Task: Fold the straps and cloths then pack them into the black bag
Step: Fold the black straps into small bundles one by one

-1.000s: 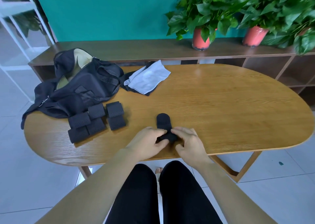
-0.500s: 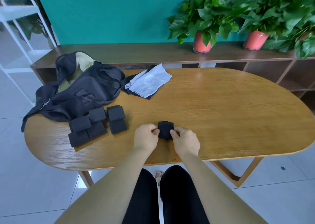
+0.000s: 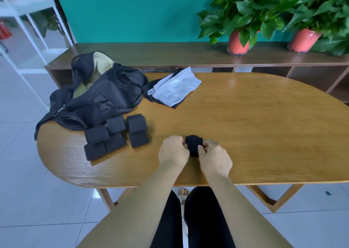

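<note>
Head-worn camera looks forward and down, close over the table [image 3: 245,134]

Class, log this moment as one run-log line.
step: folding black strap | left hand: pinches strap | right hand: pinches strap | folded straps: beside black bag | cloths: unpacked, on table

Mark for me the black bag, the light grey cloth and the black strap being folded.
black bag [image 3: 113,98]: head view, middle of its front panel.
light grey cloth [image 3: 175,87]: head view, centre of its top face.
black strap [image 3: 193,144]: head view, exposed middle of the bundle.
</note>
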Demonstrator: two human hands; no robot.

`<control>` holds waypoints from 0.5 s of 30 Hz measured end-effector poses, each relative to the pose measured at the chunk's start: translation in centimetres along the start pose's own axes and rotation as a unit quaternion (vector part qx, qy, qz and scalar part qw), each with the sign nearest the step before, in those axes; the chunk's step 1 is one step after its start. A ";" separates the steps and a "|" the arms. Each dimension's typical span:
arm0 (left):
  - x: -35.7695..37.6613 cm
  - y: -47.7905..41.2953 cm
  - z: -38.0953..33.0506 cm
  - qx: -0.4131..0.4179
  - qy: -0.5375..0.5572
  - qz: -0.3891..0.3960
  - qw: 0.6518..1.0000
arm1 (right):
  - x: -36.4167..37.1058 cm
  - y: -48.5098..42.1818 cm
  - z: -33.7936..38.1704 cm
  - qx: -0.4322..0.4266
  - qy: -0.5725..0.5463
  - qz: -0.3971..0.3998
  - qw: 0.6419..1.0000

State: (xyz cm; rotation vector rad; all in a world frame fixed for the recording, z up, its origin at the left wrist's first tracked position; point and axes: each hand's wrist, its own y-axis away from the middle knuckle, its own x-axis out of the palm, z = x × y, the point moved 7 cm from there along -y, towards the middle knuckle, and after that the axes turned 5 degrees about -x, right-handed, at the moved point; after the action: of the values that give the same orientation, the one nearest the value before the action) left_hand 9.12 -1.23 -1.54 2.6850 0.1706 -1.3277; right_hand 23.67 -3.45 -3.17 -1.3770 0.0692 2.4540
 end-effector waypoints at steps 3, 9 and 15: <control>0.0 0.0 0.0 -0.018 0.003 0.013 1.000 | 0.2 -0.2 -0.2 0.023 -0.011 0.014 1.000; 0.4 0.1 1.4 -0.041 0.138 0.080 0.986 | 1.3 -0.2 1.2 0.061 -0.140 0.054 0.987; -4.8 -0.4 2.9 0.015 0.200 -0.023 0.979 | 0.4 0.0 6.7 0.027 -0.336 0.020 0.941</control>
State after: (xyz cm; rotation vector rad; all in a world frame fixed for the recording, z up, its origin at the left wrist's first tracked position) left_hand 3.88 -1.58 0.48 2.9593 0.2587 -0.7866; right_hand 17.93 -1.98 0.07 -0.4603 0.0023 2.7887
